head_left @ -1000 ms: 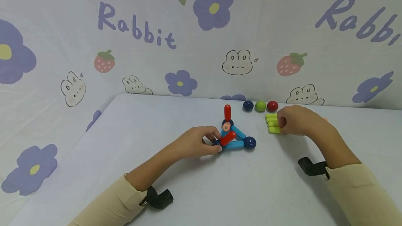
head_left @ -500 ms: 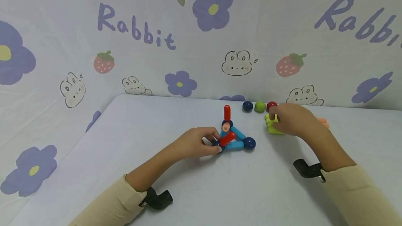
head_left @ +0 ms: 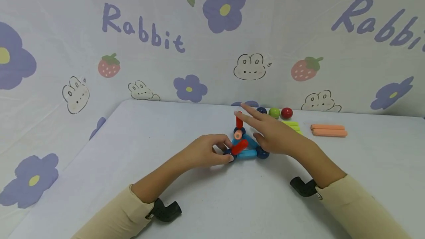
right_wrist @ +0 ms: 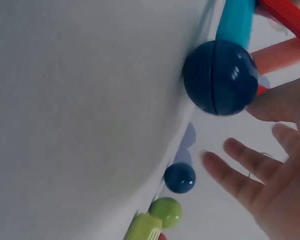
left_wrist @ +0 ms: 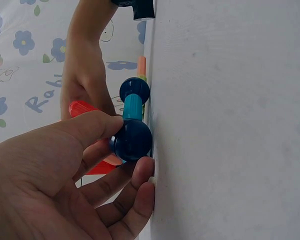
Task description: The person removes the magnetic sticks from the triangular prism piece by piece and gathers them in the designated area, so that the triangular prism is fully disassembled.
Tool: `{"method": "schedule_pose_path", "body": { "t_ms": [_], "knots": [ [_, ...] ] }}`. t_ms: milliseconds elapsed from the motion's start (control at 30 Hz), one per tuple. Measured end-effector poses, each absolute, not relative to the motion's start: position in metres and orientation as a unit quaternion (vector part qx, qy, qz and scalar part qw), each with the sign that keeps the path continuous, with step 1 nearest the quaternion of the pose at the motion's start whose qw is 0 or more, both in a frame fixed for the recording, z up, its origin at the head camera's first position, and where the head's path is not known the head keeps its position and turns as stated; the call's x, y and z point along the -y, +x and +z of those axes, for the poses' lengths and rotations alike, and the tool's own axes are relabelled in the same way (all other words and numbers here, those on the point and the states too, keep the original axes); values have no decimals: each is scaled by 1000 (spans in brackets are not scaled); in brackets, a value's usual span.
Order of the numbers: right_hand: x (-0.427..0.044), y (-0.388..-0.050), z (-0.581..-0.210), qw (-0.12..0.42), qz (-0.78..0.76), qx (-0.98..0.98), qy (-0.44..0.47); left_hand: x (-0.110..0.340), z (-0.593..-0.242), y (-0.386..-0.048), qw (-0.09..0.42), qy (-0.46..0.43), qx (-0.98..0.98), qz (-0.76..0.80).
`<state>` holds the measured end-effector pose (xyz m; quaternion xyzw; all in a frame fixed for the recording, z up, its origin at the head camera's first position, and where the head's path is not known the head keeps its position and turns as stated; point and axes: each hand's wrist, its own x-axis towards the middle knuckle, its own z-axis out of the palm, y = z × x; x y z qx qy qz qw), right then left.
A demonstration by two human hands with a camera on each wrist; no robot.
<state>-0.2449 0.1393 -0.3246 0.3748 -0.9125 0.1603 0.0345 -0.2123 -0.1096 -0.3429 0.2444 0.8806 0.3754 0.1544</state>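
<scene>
We've got plain beige fabric: left sleeve (head_left: pixel 113 217), right sleeve (head_left: pixel 360 209), both lightly creased. We wear a black, elbow-bent unit at each sleeve end: left unit (head_left: pixel 167 212), right unit (head_left: pixel 302 187). Small shiny bit (head_left: pixel 319 196) beside the latter.

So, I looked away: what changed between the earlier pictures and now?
The right hand moved left from the lime-green rods to the blue-rod triangle, fingers now spread, uncovering the peach rods. The left hand still grips the triangle's near-left navy ball; the triangle stayed put.

The dark blue balls (right_wrist: pixel 220 77) are gleaming like smooth, glossy plastic. The green rods (right_wrist: pixel 143 229) are showing ridged plastic; the far backdrop (head_left: pixel 149 67) is resembling matt cloth.
</scene>
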Motion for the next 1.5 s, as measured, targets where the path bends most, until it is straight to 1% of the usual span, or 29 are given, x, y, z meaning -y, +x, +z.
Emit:
{"method": "schedule_pose_path", "body": {
  "t_ms": [67,133,300,400,467,633,800,1067,1233,1500],
  "knots": [
    [-137,-245,-327,29,165,910,380,110,-343,-213,152,248,-880,375],
    [-137,-246,-327,36,164,910,378,111,-343,-213,150,253,-879,376],
    [-140,-247,-326,91,150,918,355,111,-343,-213,147,257,-876,380],
    [-143,-248,-325,103,145,925,337,111,-342,-213,148,254,-877,380],
    [-144,-248,-325,89,147,929,327,110,-342,-213,149,252,-878,380],
    [-144,-250,-327,30,153,938,309,110,-342,-213,145,257,-878,377],
    [-143,-250,-327,2,135,938,319,110,-340,-213,144,258,-879,375],
    [-144,-247,-325,1,110,938,329,109,-339,-212,142,259,-881,371],
    [-147,-246,-325,-3,128,938,323,109,-339,-211,147,252,-882,369],
    [-159,-247,-324,12,181,929,322,110,-344,-212,154,248,-879,376]
  ]
}}
